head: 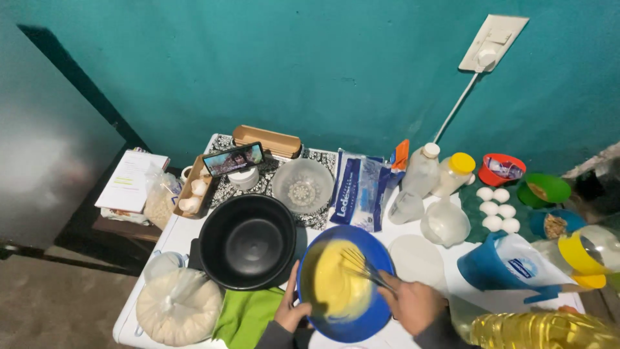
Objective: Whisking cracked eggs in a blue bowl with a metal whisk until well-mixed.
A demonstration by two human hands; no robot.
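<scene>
Whisk [365, 268] slants up-left into tilted blue bowl [381, 258].

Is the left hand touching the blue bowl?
Touching. The head view shows the left hand gripping the rim of the blue bowl, fingers curled over its edge, while the right hand holds the whisk in the yellow batter.

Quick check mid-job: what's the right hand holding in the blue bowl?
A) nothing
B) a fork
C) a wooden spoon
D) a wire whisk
D: the right hand has its grip on a wire whisk whose loops sit in the yellow batter inside the blue bowl.
</scene>
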